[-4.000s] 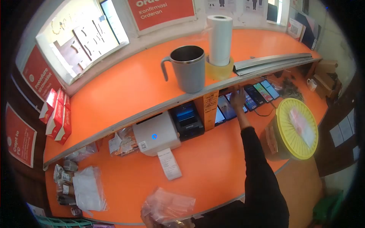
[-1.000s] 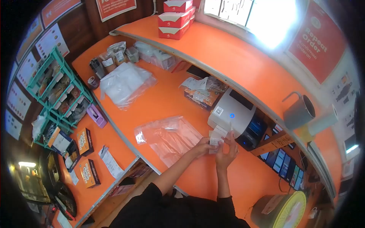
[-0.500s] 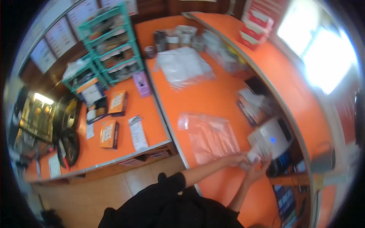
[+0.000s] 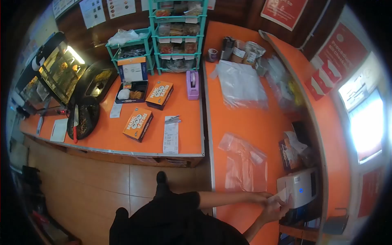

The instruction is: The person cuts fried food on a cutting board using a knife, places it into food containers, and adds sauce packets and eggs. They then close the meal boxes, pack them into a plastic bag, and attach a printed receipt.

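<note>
Both of my hands meet at a small white paper slip (image 4: pixel 281 196) in front of the white printer (image 4: pixel 297 188). My left hand (image 4: pixel 261 198) has its fingers pressed on the slip's near side. Just below it, my right hand (image 4: pixel 274 211) pinches the slip's lower edge, its fingers bent. A clear plastic bag (image 4: pixel 244 165) lies flat on the orange counter (image 4: pixel 228 118), above my left forearm.
On the left counter are orange boxes (image 4: pixel 138 124), an open box (image 4: pixel 132 92), a long receipt (image 4: pixel 171 136), a purple tape dispenser (image 4: pixel 192 85) and a stone mortar (image 4: pixel 85 118). A teal rack (image 4: pixel 178 36) stands behind. White bags (image 4: pixel 241 83) lie at the back.
The view has turned left, bringing the left counter and rack to the centre. Earlier my right hand reached among the phones; now both hands are on the paper, and the clear bag lies on the counter.
</note>
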The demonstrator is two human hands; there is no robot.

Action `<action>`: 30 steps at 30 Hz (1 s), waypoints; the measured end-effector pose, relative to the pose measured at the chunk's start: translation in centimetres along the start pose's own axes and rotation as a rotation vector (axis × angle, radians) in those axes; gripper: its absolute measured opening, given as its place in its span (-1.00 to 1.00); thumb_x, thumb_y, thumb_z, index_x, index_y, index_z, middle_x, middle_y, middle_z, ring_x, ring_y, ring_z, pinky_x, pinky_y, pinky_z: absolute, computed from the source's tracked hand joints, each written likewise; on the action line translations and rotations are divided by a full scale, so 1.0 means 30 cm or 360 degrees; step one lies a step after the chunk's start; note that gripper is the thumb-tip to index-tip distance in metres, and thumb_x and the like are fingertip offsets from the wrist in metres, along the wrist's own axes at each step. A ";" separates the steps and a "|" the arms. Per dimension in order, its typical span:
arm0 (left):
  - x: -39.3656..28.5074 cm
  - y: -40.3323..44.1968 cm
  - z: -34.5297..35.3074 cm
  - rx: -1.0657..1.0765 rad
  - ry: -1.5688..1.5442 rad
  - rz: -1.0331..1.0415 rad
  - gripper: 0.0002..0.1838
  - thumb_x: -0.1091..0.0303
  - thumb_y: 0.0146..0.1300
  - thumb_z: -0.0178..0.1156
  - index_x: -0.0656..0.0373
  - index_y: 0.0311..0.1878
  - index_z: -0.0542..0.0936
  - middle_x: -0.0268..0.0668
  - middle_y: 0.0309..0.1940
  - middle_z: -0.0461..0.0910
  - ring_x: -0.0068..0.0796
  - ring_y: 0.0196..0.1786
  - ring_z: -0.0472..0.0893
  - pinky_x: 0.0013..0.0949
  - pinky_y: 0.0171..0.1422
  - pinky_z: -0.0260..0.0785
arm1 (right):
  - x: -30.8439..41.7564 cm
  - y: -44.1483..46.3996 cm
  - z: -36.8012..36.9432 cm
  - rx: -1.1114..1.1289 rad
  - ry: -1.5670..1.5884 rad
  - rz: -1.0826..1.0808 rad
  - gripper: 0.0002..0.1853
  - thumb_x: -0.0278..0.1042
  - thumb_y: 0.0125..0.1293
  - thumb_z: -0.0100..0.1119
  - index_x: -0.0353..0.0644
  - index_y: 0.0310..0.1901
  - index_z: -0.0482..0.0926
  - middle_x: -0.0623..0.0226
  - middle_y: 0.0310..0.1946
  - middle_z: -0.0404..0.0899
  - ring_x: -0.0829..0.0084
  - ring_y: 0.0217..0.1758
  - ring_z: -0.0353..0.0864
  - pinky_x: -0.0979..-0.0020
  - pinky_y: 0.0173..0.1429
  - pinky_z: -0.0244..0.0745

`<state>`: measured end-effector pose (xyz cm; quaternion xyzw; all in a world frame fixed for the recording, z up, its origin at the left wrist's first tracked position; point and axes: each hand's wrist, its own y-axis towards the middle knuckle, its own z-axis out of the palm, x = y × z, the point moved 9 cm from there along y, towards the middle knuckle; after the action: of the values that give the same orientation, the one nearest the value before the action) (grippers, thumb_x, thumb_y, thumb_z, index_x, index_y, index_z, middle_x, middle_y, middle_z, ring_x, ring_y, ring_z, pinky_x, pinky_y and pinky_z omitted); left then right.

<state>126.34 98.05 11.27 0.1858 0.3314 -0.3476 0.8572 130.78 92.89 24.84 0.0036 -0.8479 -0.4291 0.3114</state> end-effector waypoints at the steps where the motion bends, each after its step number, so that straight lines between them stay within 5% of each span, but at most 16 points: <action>1: -0.065 -0.054 -0.051 -0.0095 0.0337 0.0190 -0.47 0.53 0.08 0.15 0.19 0.21 0.50 -0.35 0.03 0.56 -0.41 0.03 0.56 -0.32 0.06 0.46 | 0.076 -0.004 0.037 0.0012 0.0012 -0.0013 -0.57 -0.49 0.20 0.29 -0.20 0.14 0.56 0.23 -0.26 0.60 0.31 -0.06 0.59 0.20 0.09 0.46; 4: -0.292 -0.398 -0.286 -0.0814 0.1158 0.0886 -0.55 0.51 0.08 0.19 0.21 0.11 0.54 -0.24 -0.05 0.55 -0.26 0.00 0.54 -0.26 0.06 0.42 | 0.405 -0.061 0.292 0.0499 0.0623 -0.0277 -0.69 -0.40 0.18 0.33 -0.31 -0.06 0.57 0.05 0.22 0.48 0.30 -0.02 0.61 0.30 0.04 0.51; 6: -0.451 -0.729 -0.464 -0.1450 0.1461 0.1194 -0.60 0.52 0.06 0.18 0.25 0.04 0.53 -0.13 -0.11 0.52 -0.12 0.00 0.52 -0.22 0.08 0.40 | 0.581 -0.145 0.580 0.0963 0.1082 -0.0079 -0.71 -0.46 0.16 0.34 -0.29 -0.09 0.53 0.13 0.04 0.50 0.33 0.03 0.55 0.32 0.10 0.46; 8: -0.552 -1.127 -0.621 -0.2256 0.1801 0.1131 -0.68 0.61 0.03 0.12 0.21 -0.09 0.53 -0.05 -0.17 0.46 0.06 -0.06 0.48 -0.10 0.05 0.36 | 0.775 -0.290 0.964 0.1546 0.1393 -0.0119 -0.68 -0.58 0.11 0.31 -0.27 -0.08 0.50 0.23 -0.13 0.53 0.37 0.04 0.51 0.36 0.14 0.42; 10: -0.696 -1.480 -0.593 -0.2810 0.2234 0.1043 -0.65 0.57 -0.01 0.16 0.16 -0.07 0.54 -0.08 -0.16 0.44 0.00 -0.05 0.46 -0.08 0.06 0.31 | 1.043 -0.382 1.241 0.1588 0.1619 -0.0284 -0.34 -0.63 0.07 0.32 -0.18 0.23 0.27 0.25 -0.18 0.56 0.40 -0.05 0.55 0.37 0.09 0.44; 12: -0.753 -1.740 -0.619 -0.3127 0.2356 0.0830 -0.61 0.52 -0.04 0.22 0.10 -0.05 0.54 -0.11 -0.12 0.40 -0.03 0.03 0.38 -0.05 0.12 0.24 | 1.323 -0.455 1.443 0.1786 0.1757 -0.0379 0.13 -0.67 0.02 0.37 -0.06 0.53 -0.19 0.33 -0.22 0.55 0.51 -0.17 0.56 0.42 -0.01 0.45; 17: -0.806 -2.118 -0.656 -0.3565 0.2119 0.0526 -0.52 0.42 0.00 0.30 0.17 0.07 0.48 -0.01 0.00 0.34 -0.01 0.12 0.33 -0.02 0.21 0.19 | 1.650 -0.633 1.667 0.1995 0.2027 -0.0264 0.13 -0.68 0.05 0.34 0.01 0.55 -0.20 0.37 -0.26 0.56 0.56 -0.21 0.56 0.47 -0.04 0.44; 19: -0.793 -2.204 -0.672 -0.3743 0.1985 0.0378 -0.15 0.20 -0.08 0.43 0.23 0.30 0.29 0.04 0.09 0.29 0.07 0.22 0.28 0.06 0.32 0.10 | 1.690 -0.779 1.656 0.2468 0.1881 -0.0328 0.13 -0.67 0.06 0.35 0.02 0.56 -0.19 0.38 -0.29 0.56 0.57 -0.21 0.57 0.48 -0.06 0.45; 20: -0.788 -2.229 -0.668 -0.3738 0.1966 0.0356 -0.15 0.20 -0.08 0.43 0.23 0.30 0.29 0.04 0.09 0.29 0.07 0.22 0.28 0.06 0.32 0.10 | 1.679 -0.856 1.627 0.2617 0.1864 -0.0232 0.13 -0.64 0.05 0.37 0.03 0.55 -0.17 0.40 -0.30 0.56 0.57 -0.20 0.57 0.50 -0.07 0.45; 22: -0.758 -2.217 -0.673 -0.3485 0.1927 -0.0106 0.25 -0.05 -0.23 0.54 0.28 0.46 0.03 0.10 0.18 0.22 0.14 0.31 0.19 0.17 0.41 -0.03 | 1.666 -0.989 1.539 0.2701 0.1797 -0.0208 0.12 -0.64 0.04 0.38 0.04 0.55 -0.15 0.40 -0.28 0.55 0.58 -0.21 0.57 0.51 -0.08 0.46; 27: -0.659 -2.214 -0.772 -0.3409 0.1845 -0.0238 0.35 -0.03 -0.26 0.52 0.25 0.53 -0.09 0.12 0.24 0.17 0.14 0.33 0.17 0.22 0.38 -0.06 | 1.599 -1.274 1.468 0.2882 0.1561 -0.0031 0.03 -0.47 0.03 0.47 0.02 0.51 0.05 0.33 -0.19 0.57 0.47 -0.16 0.58 0.40 0.00 0.47; 29: -0.641 -2.226 -0.792 -0.3432 0.1832 -0.0201 0.35 -0.02 -0.30 0.53 0.23 0.53 -0.06 0.09 0.23 0.21 0.13 0.30 0.20 0.21 0.36 -0.02 | 1.646 -1.240 1.429 0.2343 0.1192 -0.1033 -0.06 -0.37 0.01 0.50 0.10 0.46 0.23 0.24 -0.16 0.61 0.22 0.11 0.56 0.19 0.24 0.39; 30: -0.648 -2.233 -0.793 -0.3445 0.1822 -0.0209 0.35 -0.02 -0.30 0.53 0.23 0.53 -0.06 0.09 0.23 0.21 0.13 0.30 0.20 0.21 0.36 -0.02 | 1.701 -1.144 1.424 0.2227 0.1196 -0.0979 -0.10 -0.29 0.00 0.51 0.12 0.43 0.29 0.23 -0.04 0.56 0.18 0.20 0.46 0.12 0.31 0.27</action>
<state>57.24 74.13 2.01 -0.5133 0.7868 0.1962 0.2811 58.00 88.25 7.87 0.5677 -0.7194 0.1579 0.3677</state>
